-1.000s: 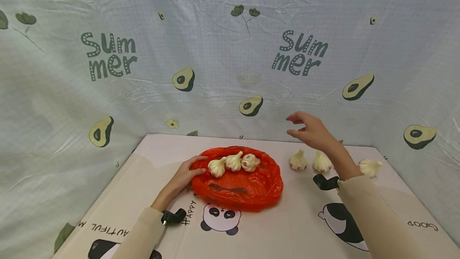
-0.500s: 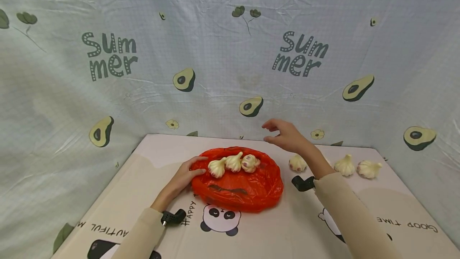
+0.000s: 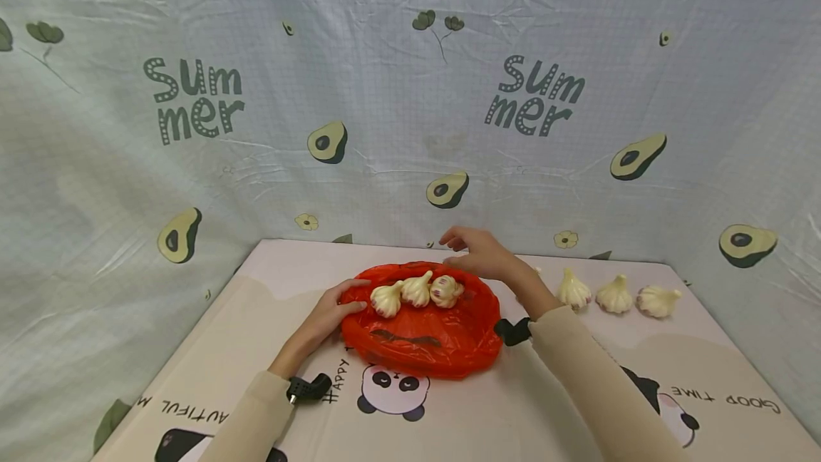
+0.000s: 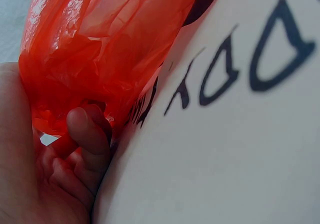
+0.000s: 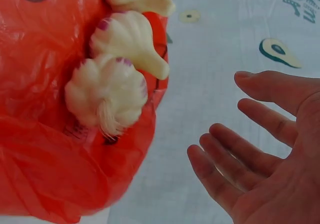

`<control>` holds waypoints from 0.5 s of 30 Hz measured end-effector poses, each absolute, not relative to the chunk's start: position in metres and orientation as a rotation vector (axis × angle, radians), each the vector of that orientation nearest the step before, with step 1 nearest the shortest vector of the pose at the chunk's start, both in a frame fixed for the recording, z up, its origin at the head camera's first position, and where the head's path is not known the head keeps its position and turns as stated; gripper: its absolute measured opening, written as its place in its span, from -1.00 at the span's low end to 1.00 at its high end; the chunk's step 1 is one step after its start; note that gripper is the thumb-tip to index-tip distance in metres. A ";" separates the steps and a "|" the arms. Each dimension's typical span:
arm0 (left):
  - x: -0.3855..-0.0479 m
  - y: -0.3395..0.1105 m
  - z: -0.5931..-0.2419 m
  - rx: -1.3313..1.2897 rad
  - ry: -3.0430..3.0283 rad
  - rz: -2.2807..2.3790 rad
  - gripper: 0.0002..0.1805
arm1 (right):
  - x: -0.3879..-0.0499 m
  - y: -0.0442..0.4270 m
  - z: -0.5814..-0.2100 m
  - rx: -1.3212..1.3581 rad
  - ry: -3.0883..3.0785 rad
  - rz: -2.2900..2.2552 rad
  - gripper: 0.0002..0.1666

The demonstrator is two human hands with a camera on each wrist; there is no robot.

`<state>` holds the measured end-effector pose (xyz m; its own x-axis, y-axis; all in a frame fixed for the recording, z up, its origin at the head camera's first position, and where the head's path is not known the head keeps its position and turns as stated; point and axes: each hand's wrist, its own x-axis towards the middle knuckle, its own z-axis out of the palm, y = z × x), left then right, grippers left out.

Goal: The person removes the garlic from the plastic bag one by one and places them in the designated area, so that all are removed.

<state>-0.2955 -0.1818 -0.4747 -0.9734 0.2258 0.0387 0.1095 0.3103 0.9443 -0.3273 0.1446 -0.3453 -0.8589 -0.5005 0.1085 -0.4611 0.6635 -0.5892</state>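
Observation:
A red plastic bag (image 3: 410, 349) lies spread wide on the table, its rim turned up all round. Three white garlic bulbs (image 3: 417, 289) with purple marks sit in a row inside it, toward the back. My left hand (image 3: 328, 314) grips the bag's left rim; in the left wrist view, curled fingers (image 4: 87, 131) meet the red plastic. Over the bag's back right edge hovers my right hand (image 3: 482, 255), holding nothing. In the right wrist view its fingers (image 5: 240, 156) are spread, apart from the nearest garlic bulb (image 5: 106, 91).
To the right of the bag stands a row of garlic bulbs (image 3: 614, 296), one mostly hidden by my right forearm. A printed cloth (image 3: 385, 77) hangs close behind the table (image 3: 513, 412) and along its sides.
My right hand has moved left and downward, from above the loose garlic bulbs to the bag's back edge. My left hand, the bag and the bulbs have stayed put.

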 end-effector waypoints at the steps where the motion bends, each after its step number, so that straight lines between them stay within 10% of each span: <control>1: -0.295 -0.182 -0.475 0.315 2.461 1.760 -0.48 | -0.327 0.142 -0.347 -0.812 2.802 -0.955 -0.57; 15: -0.295 -0.182 -0.475 0.323 2.449 1.769 -0.48 | -0.334 0.128 -0.371 -0.758 2.715 -0.860 -0.58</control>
